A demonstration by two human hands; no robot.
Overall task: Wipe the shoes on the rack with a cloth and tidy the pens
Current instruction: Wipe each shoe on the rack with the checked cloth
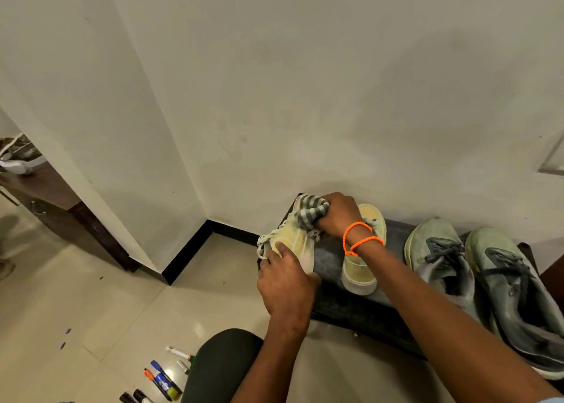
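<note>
My left hand (282, 277) grips the heel end of a pale yellow sneaker (294, 239), tilted at the left end of the dark shoe rack (332, 299). My right hand (338, 215), with orange bands on its wrist, clutches a grey-and-white striped cloth (308, 213) against the sneaker's toe. The matching yellow sneaker (358, 268) stands on the rack just to the right. Two grey-green running shoes (439, 256) (515, 296) sit further right. Several pens and markers (161, 378) lie on the floor at the lower left.
The rack stands against a white wall, near a corner with black skirting (189, 250). A dark wooden cabinet (61, 210) with a shoe on top is at the far left. My knee in dark fabric (219, 366) is beside the pens. Cream floor tiles spread left.
</note>
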